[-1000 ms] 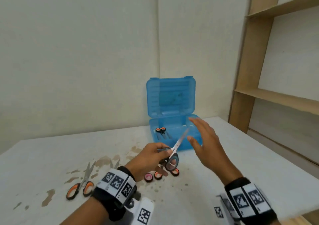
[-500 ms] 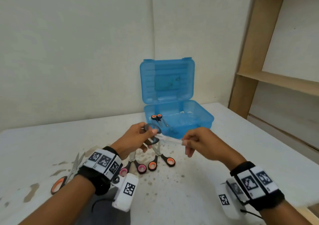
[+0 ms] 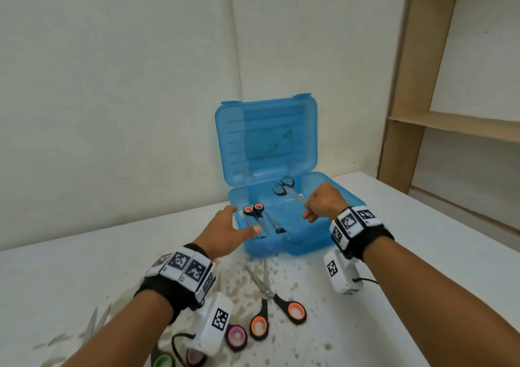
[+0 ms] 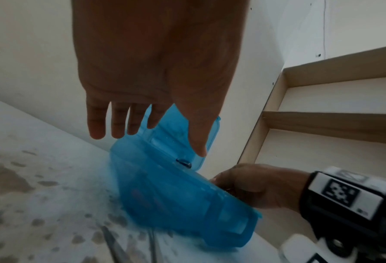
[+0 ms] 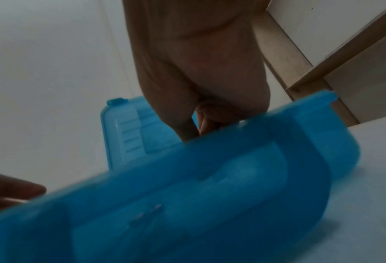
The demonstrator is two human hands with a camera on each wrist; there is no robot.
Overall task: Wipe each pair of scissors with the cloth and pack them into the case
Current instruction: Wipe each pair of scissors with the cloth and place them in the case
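Blue case (image 3: 284, 243) is sitting open mid-frame; right hand (image 3: 323, 202) is pinching grey scissors (image 3: 284, 186) above it; left hand (image 3: 225, 233) is hovering, fingers spread.

Blue case (image 3: 292, 243), lid upright, at worktop (image 3: 422, 254) centre. Right hand (image 3: 323, 202) pinched grey-handled scissors (image 3: 284, 185) by the blades above it; orange-ringed scissors (image 3: 254, 212) inside. Left hand (image 3: 225, 233) spread at nine o'clock. Orange-handled scissors (image 3: 277, 307) at six o'clock.

A white table (image 3: 422, 254), blotched with brown stains, carries an open blue case (image 3: 295, 243) toward its far edge. Nearer the front edge lie orange-handled scissors (image 3: 274, 307), pink-handled scissors (image 3: 237, 337) and, at the left, a bare-bladed pair (image 3: 95, 321).
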